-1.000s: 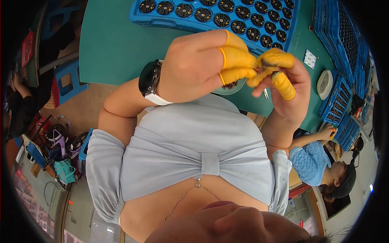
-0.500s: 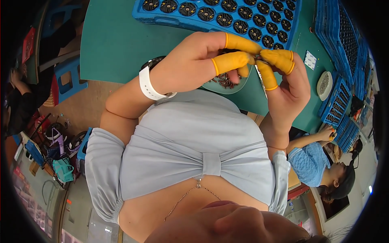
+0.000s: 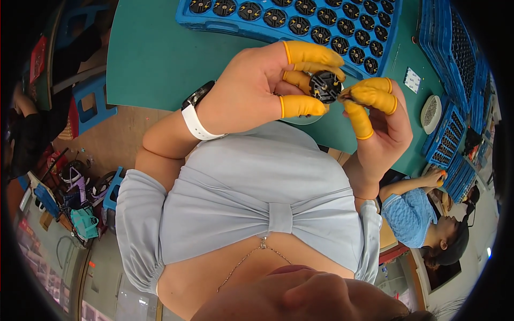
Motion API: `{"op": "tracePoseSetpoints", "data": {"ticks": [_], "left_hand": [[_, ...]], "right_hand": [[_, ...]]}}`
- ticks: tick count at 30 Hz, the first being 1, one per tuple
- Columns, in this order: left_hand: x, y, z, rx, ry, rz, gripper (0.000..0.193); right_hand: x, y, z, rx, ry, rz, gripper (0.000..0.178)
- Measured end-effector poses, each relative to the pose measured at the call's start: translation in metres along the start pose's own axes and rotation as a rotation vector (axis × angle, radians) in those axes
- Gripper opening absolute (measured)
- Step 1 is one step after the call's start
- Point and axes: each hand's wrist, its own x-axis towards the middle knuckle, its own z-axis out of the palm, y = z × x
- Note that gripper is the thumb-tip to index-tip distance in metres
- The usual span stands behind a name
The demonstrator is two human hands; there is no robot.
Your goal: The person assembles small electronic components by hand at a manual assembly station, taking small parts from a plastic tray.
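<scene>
Above the frame's centre, the left hand (image 3: 258, 88) grasps a round black part (image 3: 325, 87); whether the right hand (image 3: 383, 115), just beside it, grips anything is unclear. A blue tray (image 3: 227, 27) lies at top centre.

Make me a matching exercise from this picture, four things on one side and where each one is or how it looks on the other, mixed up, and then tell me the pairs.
Things:
1. Single round black part
2. Wristwatch
3. Pale oval dish
4. Wide blue tray

Places and looks:
A. Toward the right side of the green table
B. Filled with rows of round black pieces
C. Held in the left hand
D. White strap, dark face

Pairs: 1-C, 2-D, 3-A, 4-B
</scene>
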Motion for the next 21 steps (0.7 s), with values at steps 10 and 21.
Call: {"op": "tracePoseSetpoints", "data": {"ticks": [10, 21], "left_hand": [[0.003, 0.0, 0.0, -0.088, 0.033, 0.041, 0.042], [0.004, 0.001, 0.001, -0.11, 0.024, -0.031, 0.045]], "right_hand": [[0.0, 0.004, 0.002, 0.103, -0.029, 0.068, 0.015], [-0.002, 0.025, -0.013, 0.718, -0.015, 0.318, 0.017]]}}
